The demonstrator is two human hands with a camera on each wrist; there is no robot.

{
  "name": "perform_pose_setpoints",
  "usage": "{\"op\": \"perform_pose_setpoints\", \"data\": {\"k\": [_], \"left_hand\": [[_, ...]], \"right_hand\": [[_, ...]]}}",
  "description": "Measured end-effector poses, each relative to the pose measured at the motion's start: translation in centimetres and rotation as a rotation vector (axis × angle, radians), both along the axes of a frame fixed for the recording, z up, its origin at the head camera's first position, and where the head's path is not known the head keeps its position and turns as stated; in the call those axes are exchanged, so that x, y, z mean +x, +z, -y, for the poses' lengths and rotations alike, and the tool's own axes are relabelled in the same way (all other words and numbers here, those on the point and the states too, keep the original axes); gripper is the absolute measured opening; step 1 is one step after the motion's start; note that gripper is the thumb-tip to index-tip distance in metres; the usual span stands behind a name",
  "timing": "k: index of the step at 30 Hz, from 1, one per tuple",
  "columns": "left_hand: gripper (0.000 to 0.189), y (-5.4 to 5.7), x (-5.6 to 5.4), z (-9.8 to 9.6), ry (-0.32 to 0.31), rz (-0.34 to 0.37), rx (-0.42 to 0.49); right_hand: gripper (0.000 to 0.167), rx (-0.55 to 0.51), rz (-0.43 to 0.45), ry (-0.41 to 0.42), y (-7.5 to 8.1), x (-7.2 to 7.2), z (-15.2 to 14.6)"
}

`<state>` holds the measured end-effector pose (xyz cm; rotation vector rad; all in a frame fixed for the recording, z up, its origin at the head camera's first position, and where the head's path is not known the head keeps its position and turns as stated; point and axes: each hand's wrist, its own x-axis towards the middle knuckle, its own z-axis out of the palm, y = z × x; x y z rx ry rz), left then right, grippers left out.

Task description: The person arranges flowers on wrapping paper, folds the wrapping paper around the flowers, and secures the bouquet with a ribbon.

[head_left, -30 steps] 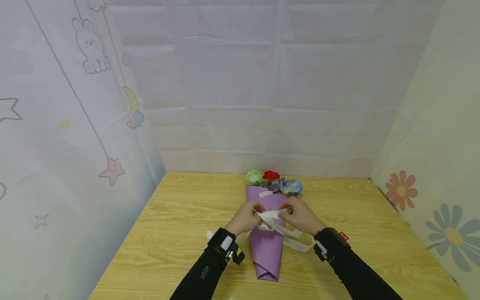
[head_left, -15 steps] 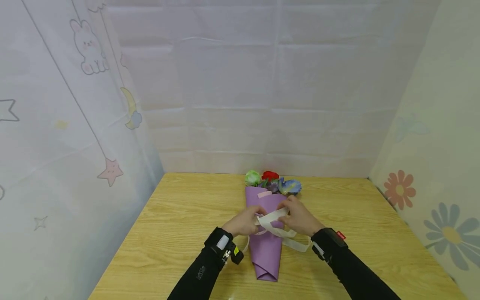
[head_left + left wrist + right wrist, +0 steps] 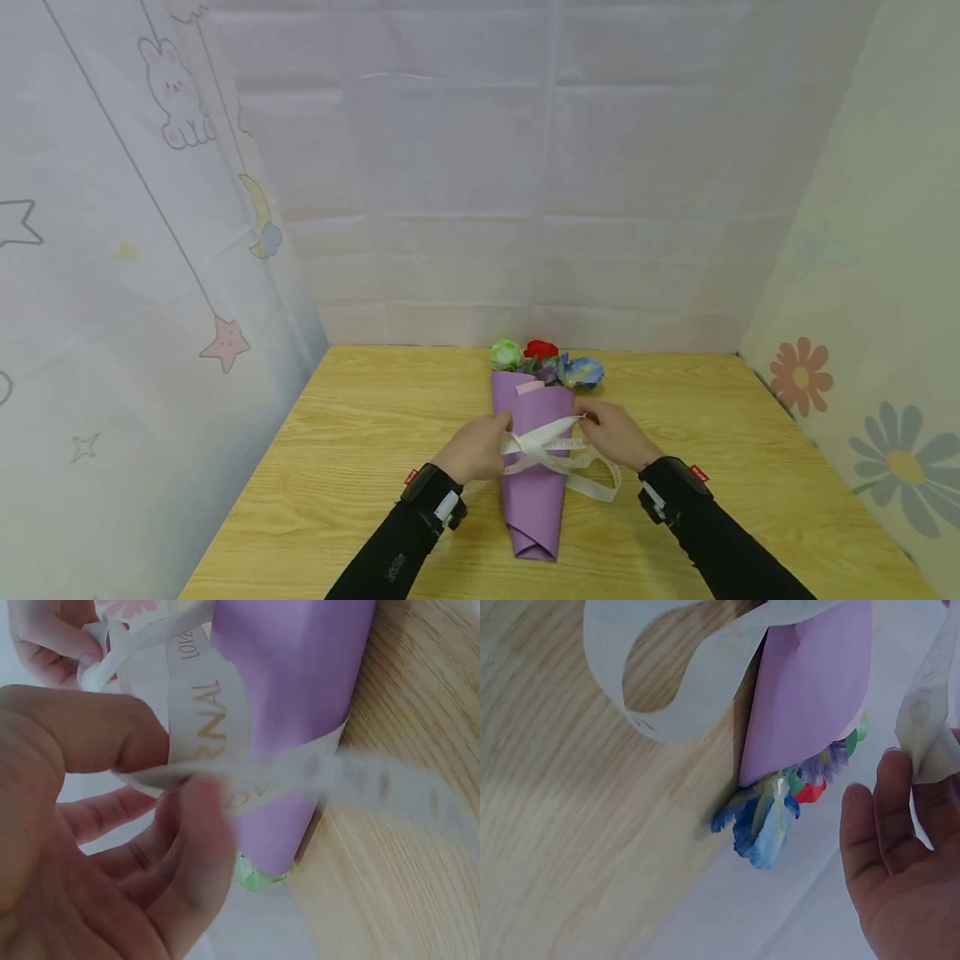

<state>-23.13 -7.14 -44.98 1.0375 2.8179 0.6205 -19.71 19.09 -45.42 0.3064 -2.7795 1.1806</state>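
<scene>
A bouquet in purple wrapping paper lies on the table, its blooms toward the back. Across its middle passes a white ribbon, crossed over itself and printed with gold lettering in the left wrist view. At the bouquet's left side my left hand pinches one length of the ribbon between thumb and finger. My right hand, to the right of the paper, pinches another length; its ribbon looks bunched at the fingertips. A loose ribbon loop hangs beside the wrapping.
A green flower, a red flower and a blue flower stick out of the wrapping. The wooden table meets a pale cloth backdrop at its far edge. Printed cloths hang at both sides.
My hands have moved apart, the left one out to the left and the right one a little to the right. The ribbon crossing now lies flatter and tighter against the purple paper.
</scene>
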Motion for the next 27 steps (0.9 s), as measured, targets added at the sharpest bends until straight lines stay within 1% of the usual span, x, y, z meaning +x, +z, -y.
{"op": "perform_pose_setpoints", "data": {"k": [2,4,7,9,11,13,15,16,18,19,20,22,23,25,27], "left_hand": [[0.046,-0.1,-0.2,0.2,-0.034,0.021,0.015],[0.045,-0.4,-0.4,0.5,-0.054,0.051,0.037],[0.043,-1.2,-0.9,0.9,-0.052,0.087,0.092],[0.041,-1.7,-1.1,1.3,-0.025,0.107,0.135],[0.037,-2.2,-1.2,1.7,0.013,0.108,0.178],[0.034,-2.7,-1.2,1.9,0.049,0.11,0.23],[0.033,-3.1,-1.3,2.2,0.081,0.139,0.308],[0.03,-3.3,-1.3,2.3,0.09,0.154,0.35],[0.025,-3.5,-1.3,2.6,0.098,0.184,0.425],[0.022,-3.5,-1.4,2.8,0.101,0.213,0.46],[0.018,-3.6,-1.6,3.1,0.102,0.238,0.487],[0.011,-3.6,-1.9,3.8,0.105,0.288,0.527],[0.009,-3.7,-2.1,4.2,0.11,0.317,0.545],[0.007,-3.9,-2.7,5.1,0.123,0.382,0.569],[0.007,-4.0,-3.2,5.9,0.135,0.417,0.568]], "right_hand": [[0.02,-0.048,0.025,-0.051,-0.1,0.1,-0.3],[0.021,-0.106,0.047,-0.116,-0.4,0.1,-0.6],[0.024,-0.224,0.076,-0.2,-0.8,0.2,-1.5],[0.026,-0.321,0.102,-0.262,-1.2,0.4,-2.4],[0.03,-0.454,0.138,-0.315,-1.6,0.6,-3.3],[0.036,-0.617,0.191,-0.351,-2.0,0.9,-4.4],[0.043,-0.795,0.24,-0.367,-2.3,1.2,-5.4],[0.044,-0.891,0.263,-0.37,-2.3,1.4,-5.8],[0.039,-1.067,0.299,-0.382,-2.4,1.7,-6.6],[0.033,-1.128,0.306,-0.392,-2.4,1.8,-7.0],[0.026,-1.162,0.308,-0.402,-2.4,1.9,-7.3],[0.01,-1.186,0.308,-0.415,-2.4,2.2,-7.9],[0.009,-1.176,0.31,-0.421,-2.4,2.2,-8.2],[0.019,-1.131,0.321,-0.41,-2.5,2.5,-8.7],[0.032,-1.096,0.34,-0.384,-2.7,2.6,-9.1]]}}
